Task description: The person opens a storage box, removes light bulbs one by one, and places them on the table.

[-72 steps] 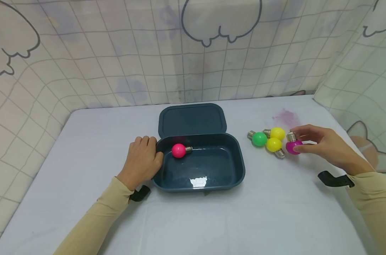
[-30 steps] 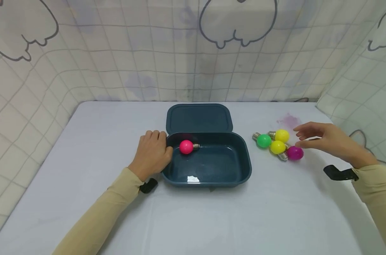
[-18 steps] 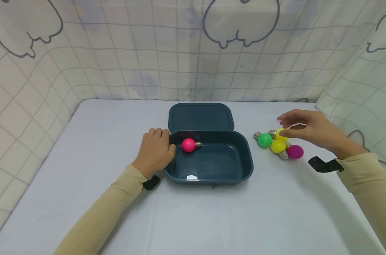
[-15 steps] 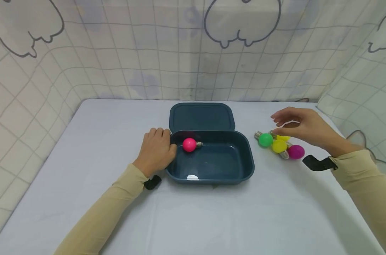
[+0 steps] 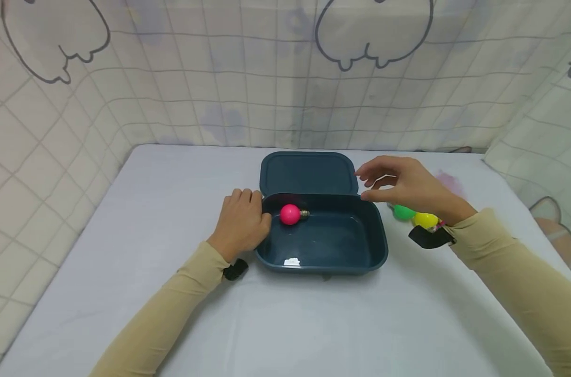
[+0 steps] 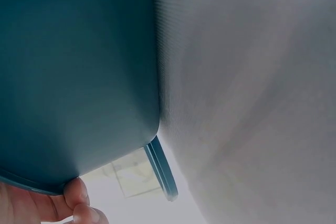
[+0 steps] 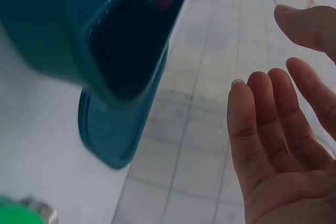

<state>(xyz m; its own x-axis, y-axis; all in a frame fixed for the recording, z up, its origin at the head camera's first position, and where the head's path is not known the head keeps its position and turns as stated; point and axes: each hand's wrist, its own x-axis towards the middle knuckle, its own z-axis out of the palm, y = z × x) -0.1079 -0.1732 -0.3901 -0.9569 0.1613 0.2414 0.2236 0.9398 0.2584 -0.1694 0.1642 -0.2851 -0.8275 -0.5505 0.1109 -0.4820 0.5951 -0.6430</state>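
My left hand (image 5: 242,222) grips the left rim of a dark teal plastic box (image 5: 330,246); in the left wrist view its fingertips (image 6: 77,192) curl at the rim. Inside the box, near that hand, lies a pink light bulb (image 5: 291,214) with a silver screw base. My right hand (image 5: 405,183) hovers above the box's right back corner with nothing in it. The right wrist view shows its fingers (image 7: 242,124) apart and relaxed. Below and behind it on the table are a green bulb (image 5: 403,212) and a yellow bulb (image 5: 426,220); the hand and wrist mostly hide the others.
The flat teal lid (image 5: 309,173) lies on the table directly behind the box. White cloth (image 5: 285,324) covers the table. A patterned cloth wall (image 5: 219,78) rises at the back and both sides. A pink stain (image 5: 450,182) marks the tablecloth at the back right.
My right hand let go of a purple bulb beside the yellow ones, then rose and moved left over the bulbs to the box's right corner. My left hand stays on the rim.
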